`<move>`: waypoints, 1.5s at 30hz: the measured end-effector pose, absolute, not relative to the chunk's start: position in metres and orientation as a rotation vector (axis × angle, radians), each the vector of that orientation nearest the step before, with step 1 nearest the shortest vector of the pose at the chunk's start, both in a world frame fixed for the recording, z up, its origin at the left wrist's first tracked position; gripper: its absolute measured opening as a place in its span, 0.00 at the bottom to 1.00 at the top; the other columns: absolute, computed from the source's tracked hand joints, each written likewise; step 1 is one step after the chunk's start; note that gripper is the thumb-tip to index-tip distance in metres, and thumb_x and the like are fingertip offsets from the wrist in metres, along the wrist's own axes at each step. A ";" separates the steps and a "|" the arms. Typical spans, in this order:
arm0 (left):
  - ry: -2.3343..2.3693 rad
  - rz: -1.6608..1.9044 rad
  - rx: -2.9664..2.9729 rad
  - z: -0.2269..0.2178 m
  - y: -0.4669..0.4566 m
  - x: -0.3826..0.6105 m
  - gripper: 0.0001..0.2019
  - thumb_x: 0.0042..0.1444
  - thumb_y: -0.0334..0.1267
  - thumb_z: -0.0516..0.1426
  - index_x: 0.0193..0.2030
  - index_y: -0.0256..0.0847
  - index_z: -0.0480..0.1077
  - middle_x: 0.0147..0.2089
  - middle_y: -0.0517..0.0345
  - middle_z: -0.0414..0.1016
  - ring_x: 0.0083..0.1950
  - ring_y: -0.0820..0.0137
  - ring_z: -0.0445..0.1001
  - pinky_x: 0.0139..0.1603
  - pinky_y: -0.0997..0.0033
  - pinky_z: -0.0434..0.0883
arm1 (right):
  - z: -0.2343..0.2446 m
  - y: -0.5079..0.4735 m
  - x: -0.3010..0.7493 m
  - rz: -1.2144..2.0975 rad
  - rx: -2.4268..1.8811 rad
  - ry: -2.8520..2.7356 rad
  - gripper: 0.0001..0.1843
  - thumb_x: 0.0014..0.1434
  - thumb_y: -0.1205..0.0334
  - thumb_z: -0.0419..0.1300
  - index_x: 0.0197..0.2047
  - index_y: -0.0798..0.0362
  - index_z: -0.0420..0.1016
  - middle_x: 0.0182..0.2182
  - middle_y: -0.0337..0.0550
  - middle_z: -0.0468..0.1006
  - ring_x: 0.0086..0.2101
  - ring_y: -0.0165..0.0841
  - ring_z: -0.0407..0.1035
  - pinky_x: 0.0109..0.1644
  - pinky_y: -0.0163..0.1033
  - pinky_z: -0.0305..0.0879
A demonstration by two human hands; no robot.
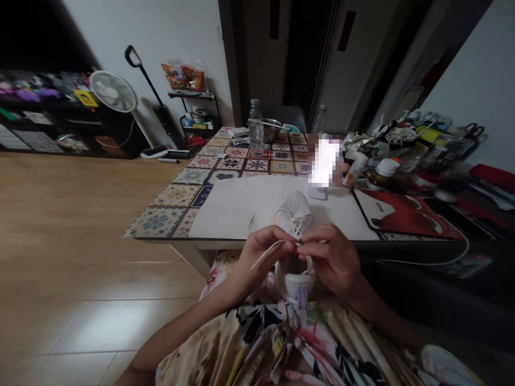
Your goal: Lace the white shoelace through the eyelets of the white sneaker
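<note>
A white sneaker (295, 206) points away from me, its toe on a white sheet (229, 201) at the table's near edge and its heel toward my lap. A purple tab (301, 297) shows at the heel. Over the shoe's opening, my left hand (265, 249) pinches a white shoelace (266, 255), whose loose end trails to the left. My right hand (332, 257) meets it fingertip to fingertip, also closed on the lace. Further lacing crosses the tongue just beyond my fingers. The exact grip between the fingertips is partly hidden.
A blurred bright screen (325, 163) stands behind the shoe. Water bottle (256, 128) and metal bowl (272, 130) are farther back on the patterned tablecloth (177, 198). At right lie a red-and-white folder (406, 212) and crowded jars (386, 170). A fan (113, 92) stands far left.
</note>
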State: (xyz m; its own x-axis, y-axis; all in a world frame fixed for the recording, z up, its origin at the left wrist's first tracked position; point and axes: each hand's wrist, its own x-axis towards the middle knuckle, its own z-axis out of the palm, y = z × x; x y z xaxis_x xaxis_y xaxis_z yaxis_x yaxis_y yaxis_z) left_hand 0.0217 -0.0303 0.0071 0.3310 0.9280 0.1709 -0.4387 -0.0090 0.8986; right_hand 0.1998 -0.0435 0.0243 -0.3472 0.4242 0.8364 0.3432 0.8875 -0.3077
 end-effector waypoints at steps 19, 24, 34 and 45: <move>0.387 1.171 1.087 0.004 0.011 -0.011 0.17 0.53 0.47 0.65 0.29 0.40 0.63 0.15 0.71 0.54 0.16 0.80 0.49 0.19 0.82 0.52 | 0.024 -0.004 0.270 1.077 -0.584 -1.767 0.30 0.57 0.38 0.61 0.17 0.51 0.62 0.15 0.33 0.60 0.17 0.27 0.55 0.21 0.34 0.54; 0.611 0.973 1.416 -0.002 0.007 -0.010 0.18 0.60 0.54 0.56 0.36 0.39 0.67 0.15 0.70 0.57 0.15 0.79 0.52 0.17 0.81 0.47 | 0.030 -0.005 0.255 0.836 -0.864 -2.055 0.22 0.63 0.46 0.59 0.24 0.53 0.71 0.25 0.39 0.71 0.28 0.30 0.65 0.32 0.35 0.62; 1.039 0.694 1.864 0.005 0.001 -0.017 0.15 0.63 0.46 0.53 0.37 0.38 0.73 0.17 0.64 0.65 0.18 0.75 0.64 0.21 0.77 0.59 | 0.026 -0.007 0.259 0.820 -1.095 -2.258 0.12 0.64 0.52 0.58 0.36 0.51 0.74 0.30 0.39 0.76 0.31 0.32 0.69 0.35 0.35 0.63; 0.550 0.891 1.593 -0.005 0.017 -0.019 0.15 0.52 0.47 0.65 0.27 0.36 0.72 0.32 0.58 0.71 0.34 0.73 0.68 0.39 0.73 0.65 | -0.002 0.007 0.254 1.357 -0.417 -1.697 0.18 0.56 0.47 0.67 0.25 0.50 0.72 0.32 0.42 0.76 0.41 0.38 0.71 0.49 0.43 0.65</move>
